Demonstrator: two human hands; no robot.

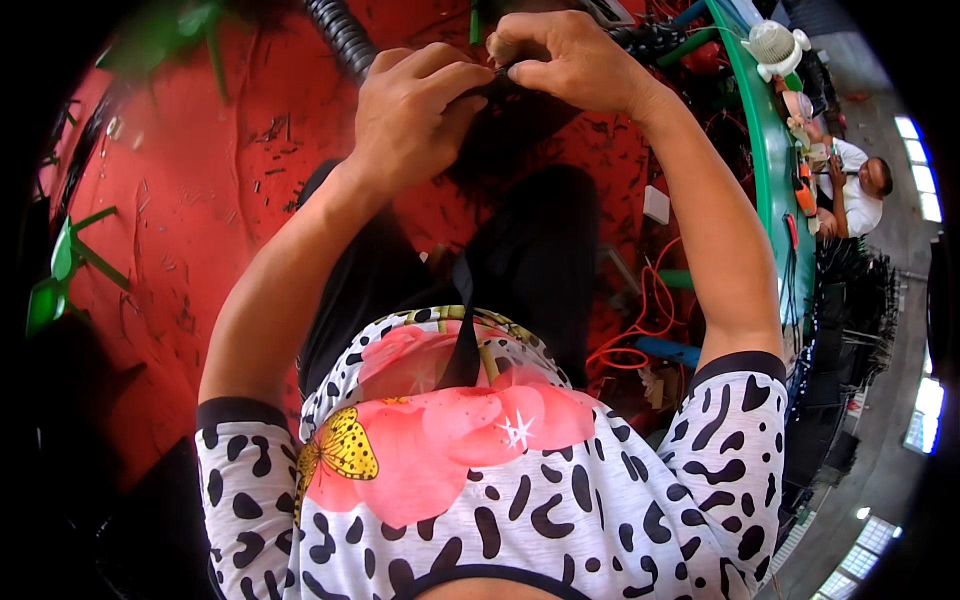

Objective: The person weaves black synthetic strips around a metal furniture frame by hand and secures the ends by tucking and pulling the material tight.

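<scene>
Both hands are raised close together at the top of the view, above my lap. My left hand (415, 112) has its fingers curled and the thumb drawn in toward the index finger. Close by on the right, my right hand (572, 65) pinches with thumb and forefinger. A small dark piece (503, 76) shows between the fingertips of the two hands; its kind is too small and shaded to make out. Behind my left hand runs a black ribbed hose (342, 38), apart from the fingers as far as I can see.
Dark scraps lie scattered over the red floor (200, 215). At left are green stool legs (98, 262). On the right, a green-edged table (752, 120) carries a small white fan (775, 45); a person in white (855, 185) sits beyond it. An orange cord (655, 300) coils near a white box (656, 205).
</scene>
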